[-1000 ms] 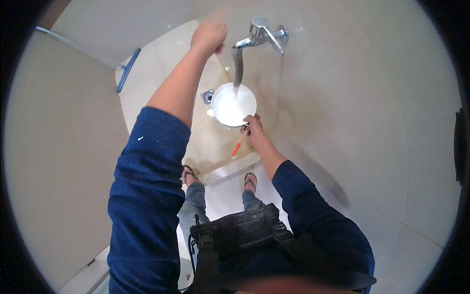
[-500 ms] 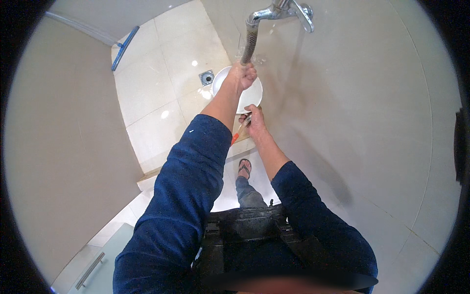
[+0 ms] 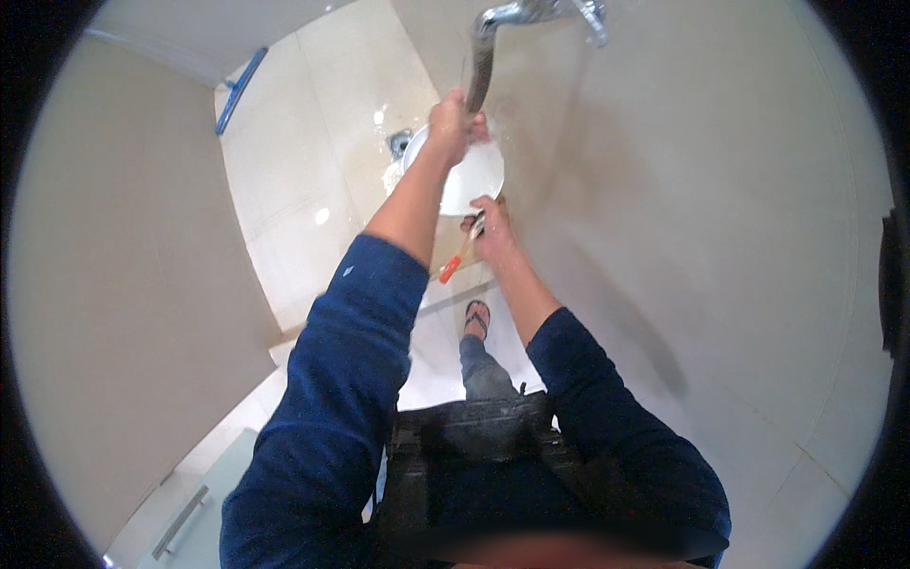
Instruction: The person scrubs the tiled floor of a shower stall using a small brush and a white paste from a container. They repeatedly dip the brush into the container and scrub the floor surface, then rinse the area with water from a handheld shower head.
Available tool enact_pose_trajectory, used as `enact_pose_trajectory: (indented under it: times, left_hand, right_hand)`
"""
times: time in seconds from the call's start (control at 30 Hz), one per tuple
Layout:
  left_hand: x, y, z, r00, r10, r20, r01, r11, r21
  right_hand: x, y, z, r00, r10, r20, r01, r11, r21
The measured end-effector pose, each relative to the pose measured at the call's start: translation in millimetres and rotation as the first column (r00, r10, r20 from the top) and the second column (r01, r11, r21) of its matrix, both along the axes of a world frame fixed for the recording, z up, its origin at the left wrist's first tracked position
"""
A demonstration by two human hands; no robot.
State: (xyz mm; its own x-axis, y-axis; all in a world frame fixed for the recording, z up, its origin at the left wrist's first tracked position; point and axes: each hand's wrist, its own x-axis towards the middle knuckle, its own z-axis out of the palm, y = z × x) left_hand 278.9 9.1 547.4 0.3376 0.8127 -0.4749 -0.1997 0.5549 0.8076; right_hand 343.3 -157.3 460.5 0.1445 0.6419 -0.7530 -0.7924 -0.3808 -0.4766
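A white round bowl [image 3: 460, 185] is held over the wet tiled floor by the wall. My left hand [image 3: 451, 125], slightly blurred, is closed around the lower end of a grey braided hose [image 3: 482, 71], just above the bowl. Part of the bowl is hidden behind that hand and forearm. Gripping the bowl's near rim, my right hand [image 3: 495, 228] has its thumb on the edge. The same hand also holds a slim utensil with an orange handle [image 3: 450, 269] pointing down and left. Its other end is partly covered by the fingers, so its kind is unclear.
The hose hangs from a chrome tap [image 3: 517, 13] on the right wall. A square metal floor drain [image 3: 400, 144] lies left of the bowl. A blue squeegee [image 3: 242, 92] leans at the far left. A raised tile edge [image 3: 464, 296] crosses the floor before my sandalled foot [image 3: 477, 320].
My left hand has shifted up and left. The bowl has moved slightly left, and more of the orange handle shows. Splashing water now appears at the bowl's left side.
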Motion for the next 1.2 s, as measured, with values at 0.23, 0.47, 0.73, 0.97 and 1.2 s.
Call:
enact_pose_trajectory:
  times: [0.23,0.47,0.73,0.97,1.2]
  left_hand:
    - [23.1,-15.4,170.2,0.891,0.451,-0.05,-0.054,0.213,0.976]
    - [51.4,-37.2,254.7,0.775,0.629,0.055,0.262,-0.4,0.878]
    - [37.0,-66.5,210.0,0.831,0.549,-0.085,0.299,-0.313,0.901]
    - [31.7,-98.3,260.7,0.893,0.084,0.442,-0.261,0.897,0.356]
    - [28.3,-81.3,271.2,0.791,0.008,0.611,-0.128,0.98,0.153]
  right_hand:
    - [-2.9,-1.9,27.1,1.0,0.012,-0.015,-0.011,0.996,0.094]
    - [-1.8,-4.0,31.5,0.999,0.002,-0.053,0.004,0.992,0.127]
    - [-0.2,0.0,-1.9,0.997,0.03,-0.067,-0.014,0.976,0.218]
    - [-21.0,-12.5,88.7,0.988,0.094,0.126,-0.149,0.821,0.551]
    - [-29.4,-11.4,84.0,0.973,0.135,-0.185,-0.092,0.971,0.223]
